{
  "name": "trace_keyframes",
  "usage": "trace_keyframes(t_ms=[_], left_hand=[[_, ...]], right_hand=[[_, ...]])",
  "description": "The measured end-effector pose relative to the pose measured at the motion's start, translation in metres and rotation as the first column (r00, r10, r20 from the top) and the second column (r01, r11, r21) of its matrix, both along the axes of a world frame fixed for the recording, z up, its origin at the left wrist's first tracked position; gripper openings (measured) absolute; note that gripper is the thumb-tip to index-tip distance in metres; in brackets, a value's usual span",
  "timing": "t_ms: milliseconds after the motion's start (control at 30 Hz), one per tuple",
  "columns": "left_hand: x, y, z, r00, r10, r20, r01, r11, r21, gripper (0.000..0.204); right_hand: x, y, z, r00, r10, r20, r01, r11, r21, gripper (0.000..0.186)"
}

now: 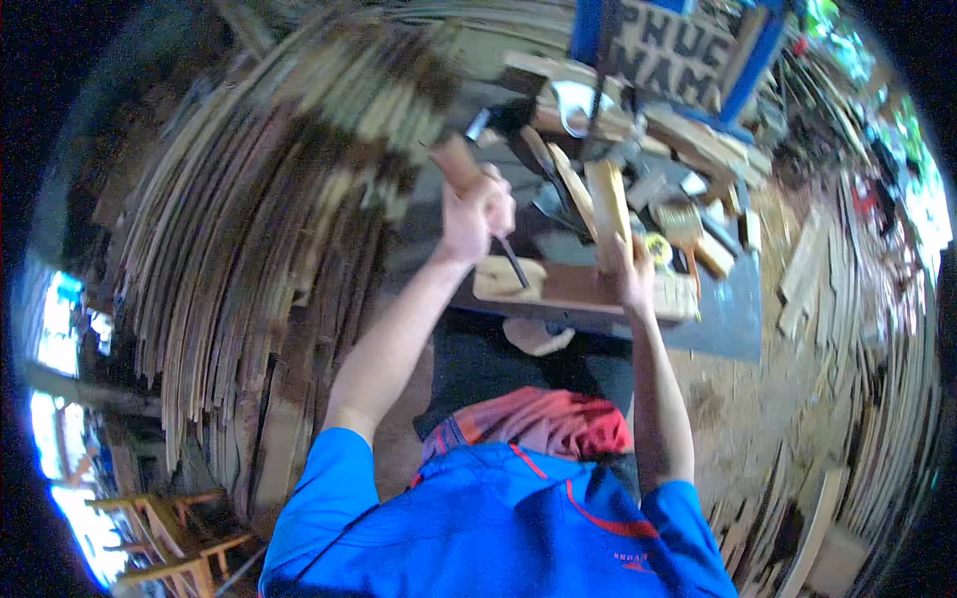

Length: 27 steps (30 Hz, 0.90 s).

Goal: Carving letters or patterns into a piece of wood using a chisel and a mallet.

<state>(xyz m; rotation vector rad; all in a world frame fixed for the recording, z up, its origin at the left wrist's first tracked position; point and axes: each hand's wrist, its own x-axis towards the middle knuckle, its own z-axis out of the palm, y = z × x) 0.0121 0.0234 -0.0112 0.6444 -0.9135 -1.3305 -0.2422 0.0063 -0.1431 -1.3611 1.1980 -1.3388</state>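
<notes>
My left hand (477,214) is closed around a chisel's wooden handle (454,157); its dark narrow blade (513,262) slants down to a pale wooden block (666,301) lying along the workbench's front edge. Beside it on the right, my right hand (630,269) grips an upright, pale wooden bar (606,189), held over the block. Behind both hands lie metal tools (548,199), a slim wooden piece (566,179), a brush (678,224) and a yellow roll (655,249), on the dark bench top (728,319).
Tall stacks of thin boards (229,249) line the left. Wood offcuts (678,140) cover the bench's back, below a lettered sign (673,50) on blue posts. More planks (837,279) lean at the right. A wooden chair (164,543) is at lower left.
</notes>
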Motion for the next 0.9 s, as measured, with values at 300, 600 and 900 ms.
trace_keyframes(t_ms=[300, 600, 900], left_hand=[[0.011, -0.005, 0.0, 0.999, 0.005, 0.045, -0.004, 1.0, -0.027, 0.028], [0.002, 0.002, 0.007, 0.999, 0.047, 0.006, -0.047, 0.998, -0.032, 0.029], [-0.003, 0.001, 0.007, 0.997, 0.056, 0.047, -0.054, 0.997, -0.051, 0.03]], right_hand=[[0.0, 0.0, 0.009, 0.999, 0.009, 0.052, -0.013, 0.997, 0.081, 0.039], [0.003, 0.007, 0.02, 0.999, 0.046, 0.028, -0.048, 0.997, 0.062, 0.04], [-0.005, 0.004, 0.013, 0.999, 0.049, -0.022, -0.047, 0.998, 0.048, 0.041]])
